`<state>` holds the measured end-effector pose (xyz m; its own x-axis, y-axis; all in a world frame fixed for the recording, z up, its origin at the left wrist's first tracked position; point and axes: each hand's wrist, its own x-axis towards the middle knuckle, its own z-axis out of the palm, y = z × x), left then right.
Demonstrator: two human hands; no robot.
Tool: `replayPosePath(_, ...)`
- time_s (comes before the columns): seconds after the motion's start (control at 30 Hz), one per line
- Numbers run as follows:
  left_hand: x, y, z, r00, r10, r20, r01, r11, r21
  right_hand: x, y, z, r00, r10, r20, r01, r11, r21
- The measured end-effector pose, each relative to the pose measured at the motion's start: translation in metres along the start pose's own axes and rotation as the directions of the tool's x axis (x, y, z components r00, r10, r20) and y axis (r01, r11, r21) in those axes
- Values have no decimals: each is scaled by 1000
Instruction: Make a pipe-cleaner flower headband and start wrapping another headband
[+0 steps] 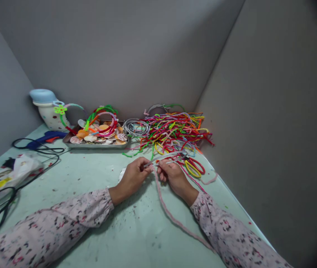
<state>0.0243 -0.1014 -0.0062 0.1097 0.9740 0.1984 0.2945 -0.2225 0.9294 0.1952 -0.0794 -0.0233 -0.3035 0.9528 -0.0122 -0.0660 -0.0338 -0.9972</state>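
- Head view, largest first: the table (97, 175), pale green and speckled with scraps, carries everything and is boxed in by grey walls on three sides.
- Pile of coloured stems (175, 130) lies at the back right corner, well beyond both hands; a tray (95, 145) of shells and wrapped hoops sits to its left, with a wire coil (136, 127) between them.
- Pink stem (172, 216) is the thing in hand: its long axis runs from the pinch point, near the table's middle, down and to the right toward the person, passing under the right sleeve. So the free length trails toward the body, not away toward the pile.
- Grey band (165, 158) runs nearly crosswise, from the left fingertips up and right toward the pile; it meets the pink stem at the pinch.
- Left hand (132, 178): grip closed, finger and thumb pinching the near end of the grey band where the pink stem starts.
- Right hand (173, 176): grip closed just beside the left, on the same joint; I cannot tell whether it holds the pink stem, the band or both. Both hands are equally near the joint; the right is nearer the trailing length.
- Scissors (193, 167), yellow and red handles, lie just beyond the right hand.
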Motion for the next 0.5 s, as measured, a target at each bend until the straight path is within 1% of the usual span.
replayPosePath(0.2, 0, -1, 0, 1000, -15, 11, 16, 999, -50, 0, 2, 1, 1000, -25, -7, 25, 1000, 3)
replayPosePath(0.5, 0, -1, 0, 1000, -24, 6, 24, 997, -80, 1, 4, 0, 1000, -15, 1, 15, 1000, 9)
